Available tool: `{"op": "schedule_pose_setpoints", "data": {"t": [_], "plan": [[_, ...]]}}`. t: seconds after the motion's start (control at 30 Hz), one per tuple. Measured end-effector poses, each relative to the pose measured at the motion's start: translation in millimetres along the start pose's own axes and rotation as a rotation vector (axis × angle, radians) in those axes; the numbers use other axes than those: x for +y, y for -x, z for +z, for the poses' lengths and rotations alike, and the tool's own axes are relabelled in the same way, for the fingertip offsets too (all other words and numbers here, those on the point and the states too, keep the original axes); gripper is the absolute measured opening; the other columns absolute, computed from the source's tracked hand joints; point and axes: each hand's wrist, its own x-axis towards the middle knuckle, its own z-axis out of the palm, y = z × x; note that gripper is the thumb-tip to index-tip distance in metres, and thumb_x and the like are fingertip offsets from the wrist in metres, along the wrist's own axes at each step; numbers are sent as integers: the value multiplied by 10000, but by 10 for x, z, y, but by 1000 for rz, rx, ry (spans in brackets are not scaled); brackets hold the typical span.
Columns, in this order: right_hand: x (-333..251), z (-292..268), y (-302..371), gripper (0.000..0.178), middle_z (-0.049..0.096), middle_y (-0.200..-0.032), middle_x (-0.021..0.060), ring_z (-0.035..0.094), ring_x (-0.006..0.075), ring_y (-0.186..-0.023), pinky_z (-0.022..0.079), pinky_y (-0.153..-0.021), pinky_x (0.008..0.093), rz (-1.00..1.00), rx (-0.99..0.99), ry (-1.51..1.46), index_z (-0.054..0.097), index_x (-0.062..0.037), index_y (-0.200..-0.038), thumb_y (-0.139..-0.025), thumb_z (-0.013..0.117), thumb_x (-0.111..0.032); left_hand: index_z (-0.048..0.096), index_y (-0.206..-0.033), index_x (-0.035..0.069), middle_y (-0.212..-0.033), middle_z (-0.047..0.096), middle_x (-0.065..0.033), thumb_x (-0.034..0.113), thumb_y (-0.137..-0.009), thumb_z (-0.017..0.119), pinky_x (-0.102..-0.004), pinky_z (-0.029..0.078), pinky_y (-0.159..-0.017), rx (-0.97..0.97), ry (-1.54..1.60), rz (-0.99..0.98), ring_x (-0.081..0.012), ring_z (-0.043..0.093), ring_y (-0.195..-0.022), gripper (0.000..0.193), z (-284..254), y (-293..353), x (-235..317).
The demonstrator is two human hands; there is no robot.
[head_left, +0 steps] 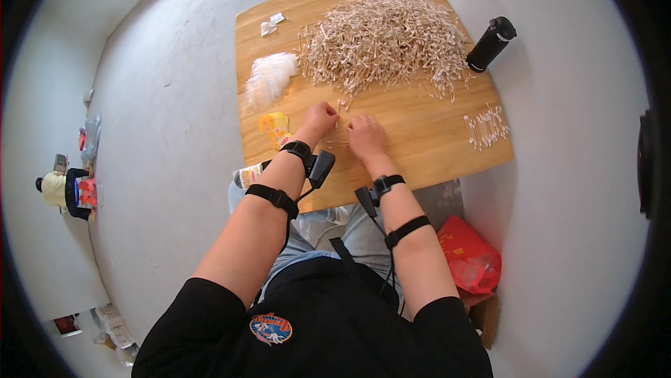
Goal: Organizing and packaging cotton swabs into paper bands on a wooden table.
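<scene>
Over the middle of the wooden table [412, 147], my left hand [319, 120] pinches a cotton swab [339, 107] at its fingertips. Close to its right, my right hand [366, 136] has its fingers curled down at the tabletop; anything under them is hidden. A few loose cotton swabs [338, 144] lie between the hands. Beyond them spreads a large heap of cotton swabs [388, 39]. A yellow printed packet [275, 128] lies left of my left hand, and a stack of clear plastic bags [270, 79] lies behind it.
At the table's right are a spread row of cotton swabs [486, 127] and a black bottle [491, 44]. Small white packets [271, 25] lie far left. A wall borders the right side. Below stands a red bag [470, 255]. Another person [66, 193] is far left.
</scene>
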Motion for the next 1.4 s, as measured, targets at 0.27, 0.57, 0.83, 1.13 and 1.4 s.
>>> {"op": "schedule_pose_setpoints", "data": {"t": [0.27, 0.57, 0.83, 1.13, 1.4], "plan": [[1012, -712, 465, 98, 618, -889, 111, 604, 334, -831, 485, -715, 447, 322, 309, 91, 614, -86, -878, -895, 614, -182, 732, -828, 70, -849, 687, -118, 149, -747, 736, -372, 547, -724, 8, -49, 211, -272, 668, -793, 114, -9, 184, -11], [1393, -986, 503, 210, 601, -930, 147, 601, 294, -803, 488, -706, 382, 828, 749, -270, 563, 29, -1116, -930, 539, -67, 736, -857, 65, -860, 668, -124, 116, -780, 711, -372, 542, -739, -97, -68, 371, -265, 659, -820, 96, -59, 404, -73], [896, -673, 813, 273, 599, -979, 143, 595, 296, -833, 488, -714, 399, 521, 600, -119, 569, 17, -1158, -891, 577, -38, 706, -971, 45, -1019, 676, -138, 95, -855, 651, -378, 522, -833, 151, 331, 241, -296, 646, -939, 138, 96, 774, -114], [-34, -65, 599, 568, 445, -1458, 180, 365, 331, -1388, 238, -1172, 475, -129, 12, 205, 415, 1, -1425, -937, 522, -269, 623, -1215, 51, -1402, 500, -193, 148, -918, 588, -437, 373, -1088, 562, 187, 414, -341, 457, -1316, 315, 444, 1009, -342], [-179, 176, 519, 581, 387, -1518, 179, 343, 298, -1420, 197, -1193, 454, -332, -154, 362, 383, 2, -1461, -957, 441, -282, 510, -1365, 45, -1502, 400, -179, 284, -984, 498, -454, 232, -1173, 367, -140, 410, -336, 344, -1412, 450, 427, 1198, -294]]}}
